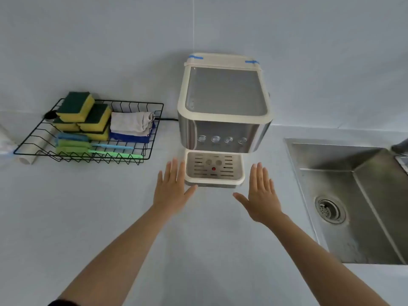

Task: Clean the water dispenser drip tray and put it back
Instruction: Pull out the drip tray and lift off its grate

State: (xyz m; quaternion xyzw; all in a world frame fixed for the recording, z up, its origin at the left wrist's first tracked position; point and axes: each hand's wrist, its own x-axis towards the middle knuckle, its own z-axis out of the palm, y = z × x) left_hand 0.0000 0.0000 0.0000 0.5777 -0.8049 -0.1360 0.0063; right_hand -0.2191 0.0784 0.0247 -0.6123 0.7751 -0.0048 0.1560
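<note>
Drip tray [214,180] sits in its slot at the base of the water dispenser [224,102], cream rim w/ slotted metal grate and a small red dot on it. My left hand [171,191] is just left of the tray, fingers spread flat, thumb tip right at the tray's front-left corner; can't tell if it touches. Holding nothing. My right hand [261,195] is near the tray's right side, also splayed wide and empty, clear of the rim. Dispenser stands on the pale countertop [198,250] against the wall. Left of it, a black wire basket [141,159] w/ sponges [85,115], folded cloths [132,124] and brushes [97,149]. Steel sink [357,195] to the right.
</note>
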